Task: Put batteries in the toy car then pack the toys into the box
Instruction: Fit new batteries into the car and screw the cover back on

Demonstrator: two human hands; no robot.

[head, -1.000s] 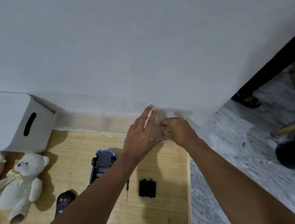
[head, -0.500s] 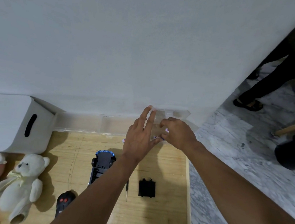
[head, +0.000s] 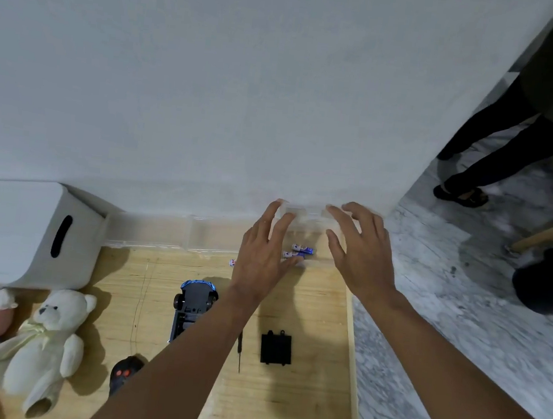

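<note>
- White box [head: 17, 231], left edge of frame: rigid-looking, probably lift by the handle slot.
- Toy car [head: 193, 306], belly-up mid-frame: hard plastic, hold its sides.
- Batteries [head: 298, 251], upper middle: small, slick, rolly. My left hand [head: 259, 259] and right hand [head: 359, 253] are spread wide, holding nothing.

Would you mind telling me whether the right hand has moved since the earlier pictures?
Yes. The right hand has shifted rightward, away from the left hand, toward the table's right edge.
</note>
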